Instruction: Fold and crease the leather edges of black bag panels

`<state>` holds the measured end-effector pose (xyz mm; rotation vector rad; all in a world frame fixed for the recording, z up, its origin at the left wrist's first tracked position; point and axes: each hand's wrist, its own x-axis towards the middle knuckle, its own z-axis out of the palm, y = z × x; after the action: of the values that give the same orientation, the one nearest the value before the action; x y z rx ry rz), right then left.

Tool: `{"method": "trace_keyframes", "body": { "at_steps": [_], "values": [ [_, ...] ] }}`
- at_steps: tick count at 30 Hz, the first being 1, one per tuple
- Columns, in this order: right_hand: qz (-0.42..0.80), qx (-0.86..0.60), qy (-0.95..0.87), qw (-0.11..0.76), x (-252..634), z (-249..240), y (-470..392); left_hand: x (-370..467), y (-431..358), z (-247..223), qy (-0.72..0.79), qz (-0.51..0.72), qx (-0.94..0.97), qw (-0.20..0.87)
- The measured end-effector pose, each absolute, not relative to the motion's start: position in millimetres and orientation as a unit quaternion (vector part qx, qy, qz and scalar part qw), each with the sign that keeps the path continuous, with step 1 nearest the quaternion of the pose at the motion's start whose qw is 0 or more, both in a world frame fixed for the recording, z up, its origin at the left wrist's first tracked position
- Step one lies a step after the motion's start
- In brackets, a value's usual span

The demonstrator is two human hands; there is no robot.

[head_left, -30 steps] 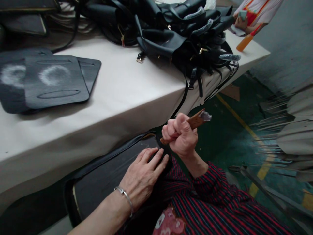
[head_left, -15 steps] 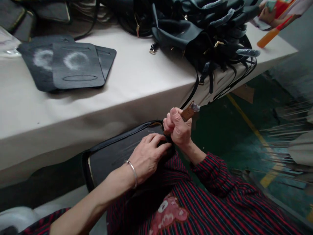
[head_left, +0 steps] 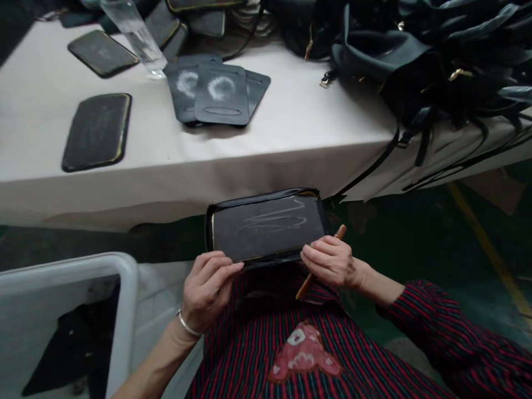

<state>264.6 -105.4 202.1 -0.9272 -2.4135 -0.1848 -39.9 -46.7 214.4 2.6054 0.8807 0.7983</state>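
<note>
A dark rectangular panel with a raised black rim and pale scribbled lines lies over the lap, against the table's front. My left hand, wearing a bracelet, pinches its near edge at the lower left corner. At the lower right corner my right hand is closed round a brown stick-like tool, with its fingers also on the panel's edge. The tool sticks out above and below that hand.
On the cloth-covered table lie stacked black pieces, a dark panel, a clear bottle and heaped black bags. A white bin with black material stands at lower left.
The view has shifted left. My left hand has moved from the panel's right end to its near left corner; my right hand has lowered onto the near right corner, still holding the tool.
</note>
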Motion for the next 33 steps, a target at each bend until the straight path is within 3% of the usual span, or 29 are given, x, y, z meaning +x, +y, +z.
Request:
{"method": "trace_keyframes", "body": {
  "at_steps": [7,19,25,33],
  "values": [
    [0.06,-0.513,-0.82,0.246,249,219,-101,-24,-40,231,0.396,0.238,0.86,0.214],
    [0.07,-0.572,-0.795,0.191,235,218,-91,-9,-44,223,0.517,0.264,0.793,0.186],
    [0.053,-0.578,-0.793,0.183,233,218,-92,3,-67,221,0.487,0.228,0.843,0.008],
    [-0.007,-0.573,-0.804,0.157,240,221,-95,35,-97,204,0.379,0.193,0.905,0.002]
  ]
}}
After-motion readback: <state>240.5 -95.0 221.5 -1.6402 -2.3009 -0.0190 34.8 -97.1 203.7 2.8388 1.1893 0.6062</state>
